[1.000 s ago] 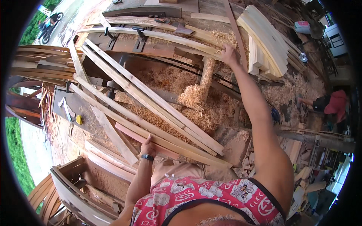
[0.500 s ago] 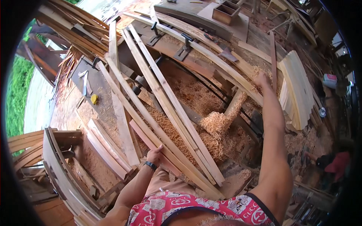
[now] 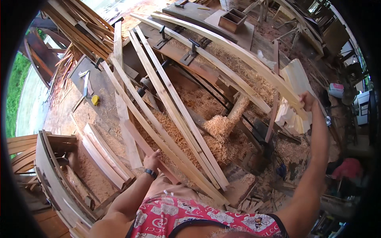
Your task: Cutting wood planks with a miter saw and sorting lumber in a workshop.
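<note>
My right hand [image 3: 308, 101] is closed around the near end of a long, curved pale plank [image 3: 244, 52] at the right. The plank stretches to the far side of the bench. At lower middle, my left hand [image 3: 151, 161] grips a short pinkish board [image 3: 137, 137]; its fingertips are partly hidden. Beside that hand, two long, slightly bent strips [image 3: 158, 137] slant toward my body. Another curved strip [image 3: 222, 61] lies between the held plank and the shavings.
Wood shavings [image 3: 220, 129] heap around the bench machinery. Two straight planks [image 3: 178, 107] cross the middle. Black clamps [image 3: 193, 45] stand beyond. A board stack [image 3: 295, 77] is at right, a wooden box [image 3: 232, 20] far off. A hammer [image 3: 85, 83] and yellow tape measure [image 3: 95, 100] lie left.
My right hand has moved right and toward me, swinging the long curved plank's near end away from the other curved strip. My left hand stays on the pinkish board. The view has shifted slightly.
</note>
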Action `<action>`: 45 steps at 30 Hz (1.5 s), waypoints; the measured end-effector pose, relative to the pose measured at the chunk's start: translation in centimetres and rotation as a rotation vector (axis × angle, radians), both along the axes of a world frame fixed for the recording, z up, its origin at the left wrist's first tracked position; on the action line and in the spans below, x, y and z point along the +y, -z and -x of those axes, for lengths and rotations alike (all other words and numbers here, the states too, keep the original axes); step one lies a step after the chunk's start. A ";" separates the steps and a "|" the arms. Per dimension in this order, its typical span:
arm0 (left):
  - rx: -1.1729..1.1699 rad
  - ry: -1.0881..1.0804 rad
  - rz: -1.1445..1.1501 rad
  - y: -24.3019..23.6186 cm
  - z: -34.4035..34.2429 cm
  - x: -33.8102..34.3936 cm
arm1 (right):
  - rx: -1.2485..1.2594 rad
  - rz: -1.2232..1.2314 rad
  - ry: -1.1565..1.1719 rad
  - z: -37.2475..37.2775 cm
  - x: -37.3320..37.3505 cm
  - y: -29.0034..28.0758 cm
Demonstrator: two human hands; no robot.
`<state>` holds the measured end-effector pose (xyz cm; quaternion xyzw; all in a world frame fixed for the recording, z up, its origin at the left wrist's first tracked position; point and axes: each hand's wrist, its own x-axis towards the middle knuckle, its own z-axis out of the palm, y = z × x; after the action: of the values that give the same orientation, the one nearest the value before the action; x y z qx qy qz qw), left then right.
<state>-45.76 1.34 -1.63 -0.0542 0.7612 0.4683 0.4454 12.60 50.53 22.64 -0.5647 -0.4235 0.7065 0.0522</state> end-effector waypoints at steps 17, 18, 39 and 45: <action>-0.935 0.382 -0.892 -14.4 -20.4 28.8 | 0.228 0.214 0.178 -5.1 -25.7 -8.5; -1.055 0.354 -0.950 -13.6 -21.4 30.4 | 0.060 0.238 0.512 -4.7 -26.3 -7.1; -1.092 0.220 -0.930 -13.0 -25.1 33.1 | -0.322 -0.557 0.132 -8.8 -24.0 -10.1; -1.042 0.296 -0.894 -13.7 -24.6 32.4 | -0.586 -0.764 0.314 -9.3 -20.8 -4.2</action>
<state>-21.21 33.73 12.12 0.0207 0.1824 0.5838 0.7909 21.91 29.74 26.79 -0.7368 -0.5584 0.2965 0.2395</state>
